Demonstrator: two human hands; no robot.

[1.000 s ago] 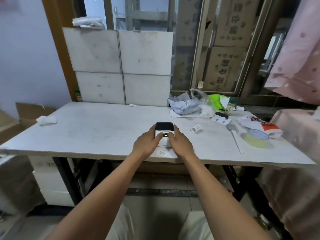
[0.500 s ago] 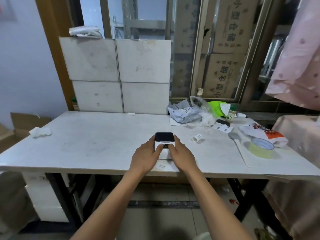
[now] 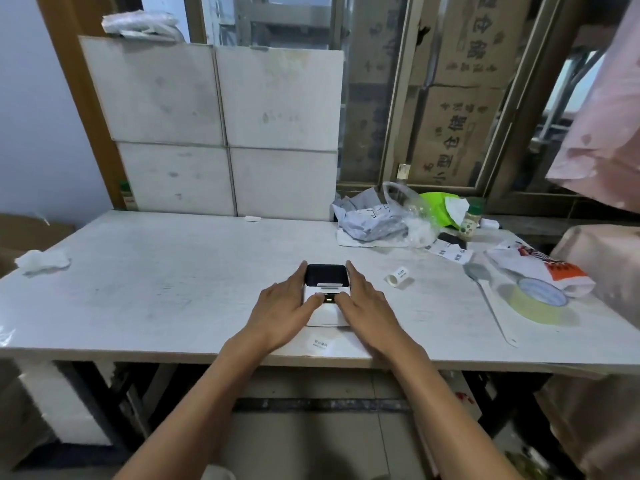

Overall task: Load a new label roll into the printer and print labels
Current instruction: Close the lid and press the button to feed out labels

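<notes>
A small white label printer (image 3: 325, 313) with a black lid stands near the front edge of the white table (image 3: 156, 271). My left hand (image 3: 284, 311) clasps its left side and my right hand (image 3: 370, 306) its right side, both thumbs resting on top beside a small lit button. A printed label (image 3: 320, 344) lies on the table just in front of the printer. A small label roll (image 3: 398, 276) lies on its side to the right of the printer, apart from my hands.
A yellowish tape roll (image 3: 536, 303) and a white strip lie at the right. Crumpled bags (image 3: 377, 220), a small bottle (image 3: 469, 225) and loose labels (image 3: 450, 252) sit at the back right. A crumpled tissue (image 3: 43, 261) lies far left. White panels (image 3: 221, 133) lean at the back.
The view has tilted slightly, so the table sits lower in frame. Both hands stay clasped on the printer; the thumbs have closed in toward the button.
</notes>
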